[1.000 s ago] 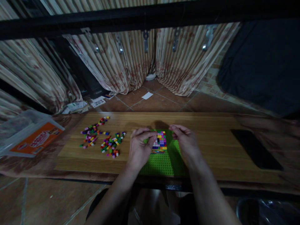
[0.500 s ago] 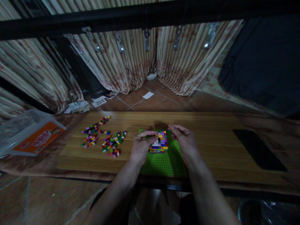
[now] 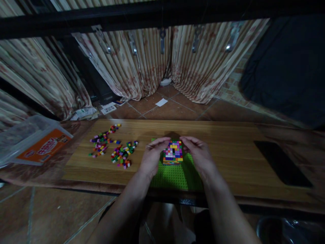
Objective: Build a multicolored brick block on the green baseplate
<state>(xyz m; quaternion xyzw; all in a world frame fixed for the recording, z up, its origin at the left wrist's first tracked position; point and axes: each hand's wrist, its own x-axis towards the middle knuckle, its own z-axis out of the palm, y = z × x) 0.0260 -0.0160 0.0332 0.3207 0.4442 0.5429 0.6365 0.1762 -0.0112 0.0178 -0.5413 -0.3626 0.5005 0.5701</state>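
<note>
A small square structure of multicoloured toy bricks (image 3: pixel 173 154) stands on a green studded baseplate (image 3: pixel 175 176). Its top shows pink, white, yellow, purple and red bricks around a small dark gap. My left hand (image 3: pixel 153 156) is closed at its left side, thumb and fingertips at the far left corner. At the far right corner, my right hand (image 3: pixel 199 150) has its thumb and forefinger drawn together against the structure. The remaining fingers of both hands curl inward and are partly hidden. Whether a loose brick sits between any fingertips cannot be made out.
Loose coloured bricks (image 3: pixel 123 154) lie in piles left on the wooden board (image 3: pixel 228 162). Beyond them, a clear plastic box (image 3: pixel 35 135) with an orange label is tipped on its side. A flat black object (image 3: pixel 283 162) rests at the right.
My left hand has drawn back from over the structure's top to its far left corner, uncovering more bricks. My right hand has come slightly closer to the right corner. The view has shifted slightly.
</note>
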